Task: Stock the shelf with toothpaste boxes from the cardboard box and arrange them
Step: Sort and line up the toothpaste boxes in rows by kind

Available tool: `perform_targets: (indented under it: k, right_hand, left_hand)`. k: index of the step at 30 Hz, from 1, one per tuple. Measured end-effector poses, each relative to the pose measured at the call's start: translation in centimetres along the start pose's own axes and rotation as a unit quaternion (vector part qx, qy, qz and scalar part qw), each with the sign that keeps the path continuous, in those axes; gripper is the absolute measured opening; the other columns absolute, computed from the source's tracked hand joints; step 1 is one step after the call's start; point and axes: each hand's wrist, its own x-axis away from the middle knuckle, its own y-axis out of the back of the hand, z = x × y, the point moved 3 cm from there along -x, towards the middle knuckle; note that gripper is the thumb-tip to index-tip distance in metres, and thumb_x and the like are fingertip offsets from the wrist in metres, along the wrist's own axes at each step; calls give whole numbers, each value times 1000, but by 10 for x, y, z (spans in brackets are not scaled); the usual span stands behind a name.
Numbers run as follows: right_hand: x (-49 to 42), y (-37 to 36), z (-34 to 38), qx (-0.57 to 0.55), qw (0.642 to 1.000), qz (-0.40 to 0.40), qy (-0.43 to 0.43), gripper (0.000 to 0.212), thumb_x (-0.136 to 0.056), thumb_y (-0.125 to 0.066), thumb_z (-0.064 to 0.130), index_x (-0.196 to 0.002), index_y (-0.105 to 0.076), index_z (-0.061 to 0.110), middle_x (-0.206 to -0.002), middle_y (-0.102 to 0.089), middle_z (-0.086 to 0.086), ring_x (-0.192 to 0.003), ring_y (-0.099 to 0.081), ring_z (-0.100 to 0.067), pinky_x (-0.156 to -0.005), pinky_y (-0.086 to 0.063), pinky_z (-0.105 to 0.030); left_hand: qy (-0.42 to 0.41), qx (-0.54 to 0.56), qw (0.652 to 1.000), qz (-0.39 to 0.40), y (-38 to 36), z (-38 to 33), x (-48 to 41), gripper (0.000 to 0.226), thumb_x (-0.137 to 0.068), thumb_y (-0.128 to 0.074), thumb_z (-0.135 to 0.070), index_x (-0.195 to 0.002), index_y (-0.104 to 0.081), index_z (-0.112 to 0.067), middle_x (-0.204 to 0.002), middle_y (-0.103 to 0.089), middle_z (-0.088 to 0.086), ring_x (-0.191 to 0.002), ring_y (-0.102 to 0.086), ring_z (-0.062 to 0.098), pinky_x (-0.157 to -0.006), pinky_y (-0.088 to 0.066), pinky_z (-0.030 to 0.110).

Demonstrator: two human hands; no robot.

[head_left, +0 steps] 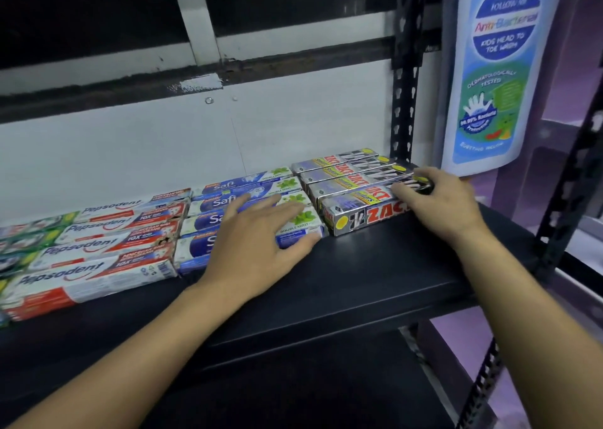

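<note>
Black shelf (pixel 375 281) with Pepsodent boxes (pixel 98 249), Safi boxes (pixel 222 202), Zact boxes (pixel 352 180) side by side.

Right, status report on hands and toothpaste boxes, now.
Left hand flat on blue-and-white Safi cardboard boxes. Right hand fingers curled over ends of silver Zact cardboard boxes. Boxes lie in rows on black metal shelf; nothing in the way.
</note>
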Motion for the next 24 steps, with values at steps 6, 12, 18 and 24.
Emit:
perform_targets:
  k: [6,12,18,24]
  right_hand:
    - [0,-1,-1,-1,1000,1,12,57,-84,-71,49,-128,-63,13,-126,-65,-10,-116,-57,-24,-84,-35,-23]
    - [-1,0,-1,-19,1000,14,14,58,-84,-71,48,-130,-59,15,-127,-64,-7,-110,-56,-19,-84,-34,-24]
    - [-3,-2,-3,-24,999,28,-1,60,-84,-68,50,-132,-57,17,-131,-61,-5,-116,-54,-20,-84,-36,-28]
    - [-4,-3,-4,-23,1000,16,-10,63,-82,-69,51,-132,-58,15,-131,-62,-7,-119,-55,-24,-92,-42,-31]
  left_hand:
    - [103,23,993,56,-7,-8,-22,77,-73,-60,-78,-138,-53,-36,-147,-49,-9,-142,-30,18,-121,-9,35]
    - [99,51,990,87,-23,-4,-36,89,-69,-61,-81,-143,-45,-35,-140,-55,-17,-139,-38,9,-123,-4,40]
    - [72,50,994,61,-28,-4,-41,80,-73,-64,-74,-141,-48,-35,-125,-62,-26,-133,-42,-4,-122,3,42]
    - [60,44,996,50,-30,-4,-44,72,-76,-64,-70,-139,-50,-38,-121,-65,-25,-131,-43,-5,-122,3,42]
